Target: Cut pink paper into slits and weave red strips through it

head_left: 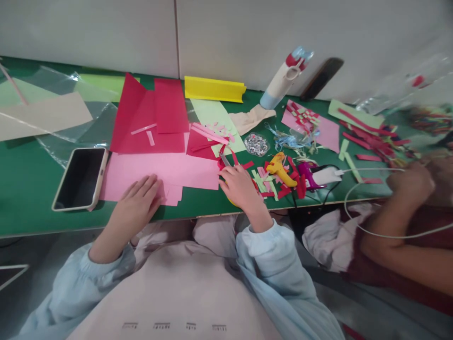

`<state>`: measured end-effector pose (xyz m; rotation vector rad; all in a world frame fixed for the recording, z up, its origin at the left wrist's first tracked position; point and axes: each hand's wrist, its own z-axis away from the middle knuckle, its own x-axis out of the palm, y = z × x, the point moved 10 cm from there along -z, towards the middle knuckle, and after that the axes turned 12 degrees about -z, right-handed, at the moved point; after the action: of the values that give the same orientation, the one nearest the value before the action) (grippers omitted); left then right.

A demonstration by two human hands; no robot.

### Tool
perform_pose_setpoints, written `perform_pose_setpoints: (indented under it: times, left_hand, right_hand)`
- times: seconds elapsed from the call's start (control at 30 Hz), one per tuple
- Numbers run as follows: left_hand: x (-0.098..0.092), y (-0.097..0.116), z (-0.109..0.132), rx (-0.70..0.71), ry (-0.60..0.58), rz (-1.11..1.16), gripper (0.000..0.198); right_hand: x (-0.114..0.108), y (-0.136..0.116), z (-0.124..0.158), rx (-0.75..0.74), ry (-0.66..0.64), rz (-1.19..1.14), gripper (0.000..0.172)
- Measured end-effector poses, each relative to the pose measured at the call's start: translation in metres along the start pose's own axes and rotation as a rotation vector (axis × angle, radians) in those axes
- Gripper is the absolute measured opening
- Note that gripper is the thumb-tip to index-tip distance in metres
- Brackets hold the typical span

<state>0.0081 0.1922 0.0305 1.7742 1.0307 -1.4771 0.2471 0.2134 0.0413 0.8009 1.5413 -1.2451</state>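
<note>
My left hand (136,203) lies flat with fingers stretched out on a pink paper sheet (166,170) near the table's front edge. My right hand (239,186) is curled around the yellow handles of scissors (225,163), whose blades point up toward a looped red paper strip (230,152). Red paper sheets (152,115) lie behind the pink sheet. Both sleeves are light blue.
A phone (80,178) lies face up at the left on the green table (28,189). A yellow glue gun (279,170), paper scraps, a dish of beads (256,144), a yellow folded card (214,89) and a tube (283,80) lie behind. Another person's arm (406,212) works at right.
</note>
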Motion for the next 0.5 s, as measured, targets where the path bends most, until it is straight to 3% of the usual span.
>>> perform_pose_setpoints:
  times: [0.23,0.5]
  left_hand:
    - [-0.012,0.021,0.013,0.041,0.082,-0.070,0.042]
    - [-0.029,0.038,0.034,0.127,0.184,-0.072,0.036]
  right_hand:
    - [-0.001,0.010,0.011,0.005,0.062,-0.089,0.025]
    - [-0.010,-0.017,0.023,-0.037,0.126,-0.150,0.027]
